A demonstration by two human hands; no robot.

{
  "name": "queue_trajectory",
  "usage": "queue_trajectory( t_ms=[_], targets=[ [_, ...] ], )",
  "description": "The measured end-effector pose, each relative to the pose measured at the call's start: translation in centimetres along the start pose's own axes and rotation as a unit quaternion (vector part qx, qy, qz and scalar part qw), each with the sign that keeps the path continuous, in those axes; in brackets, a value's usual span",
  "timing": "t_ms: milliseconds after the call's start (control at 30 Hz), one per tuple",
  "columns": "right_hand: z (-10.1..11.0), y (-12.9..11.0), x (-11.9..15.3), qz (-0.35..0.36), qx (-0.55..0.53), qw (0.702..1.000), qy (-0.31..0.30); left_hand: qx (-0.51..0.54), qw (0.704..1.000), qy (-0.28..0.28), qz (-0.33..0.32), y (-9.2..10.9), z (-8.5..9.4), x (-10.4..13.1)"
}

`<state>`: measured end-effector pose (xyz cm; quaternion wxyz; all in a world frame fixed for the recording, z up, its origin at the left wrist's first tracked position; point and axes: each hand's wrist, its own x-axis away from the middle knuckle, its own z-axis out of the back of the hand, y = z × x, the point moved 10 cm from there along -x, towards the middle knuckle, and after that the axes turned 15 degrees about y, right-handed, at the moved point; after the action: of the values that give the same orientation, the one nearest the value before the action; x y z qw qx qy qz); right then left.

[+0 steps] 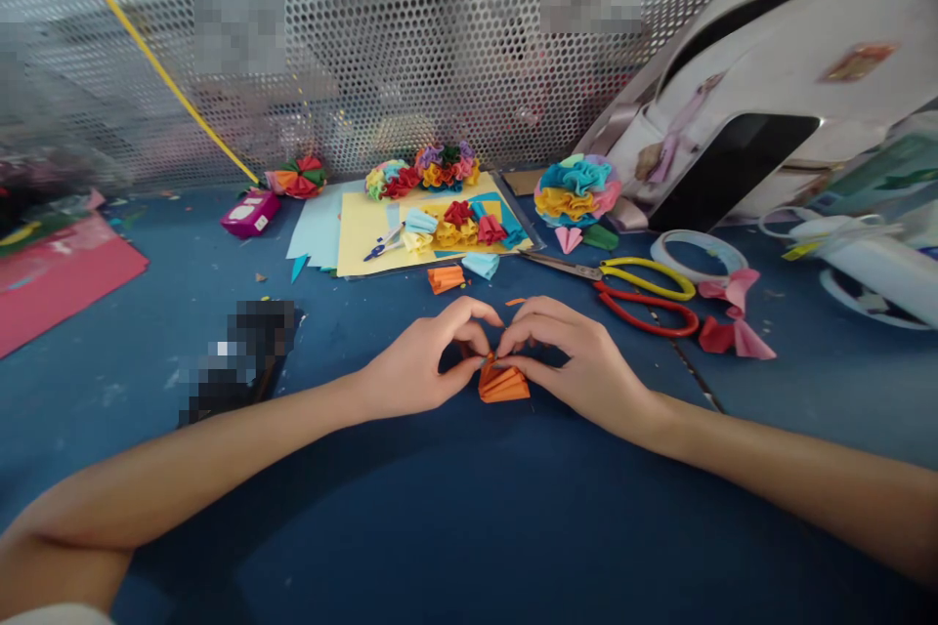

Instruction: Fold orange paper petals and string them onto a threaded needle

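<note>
My left hand (425,356) and my right hand (578,361) meet at the middle of the blue table. Between their fingertips is a small pleated piece of orange paper (505,385), its folds fanning toward me. Thumb and fingers of each hand pinch its upper edge. Just beyond my hands lie another folded orange paper (446,279) and a light blue folded paper (482,265). To the right, scissors (649,298) with one yellow and one red handle loop lie with blades pointing left.
Yellow sheets (359,225) carry several folded papers and a compass (383,242). Colourful paper flowers (578,190) stand behind. A tape roll (700,254), pink paper pieces (737,337), a phone (733,171) against a bag (813,49), and a purple box (250,214) surround the work area.
</note>
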<state>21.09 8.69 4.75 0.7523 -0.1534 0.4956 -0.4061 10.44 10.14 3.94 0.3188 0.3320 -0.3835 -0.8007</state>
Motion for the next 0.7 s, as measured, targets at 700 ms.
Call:
queue_trajectory(
  t_ms=[700],
  targets=[
    [0.01, 0.17, 0.03, -0.003, -0.001, 1.000, -0.005, 0.001, 1.000, -0.008, 0.012, -0.47, -0.16, 0.28]
  ],
)
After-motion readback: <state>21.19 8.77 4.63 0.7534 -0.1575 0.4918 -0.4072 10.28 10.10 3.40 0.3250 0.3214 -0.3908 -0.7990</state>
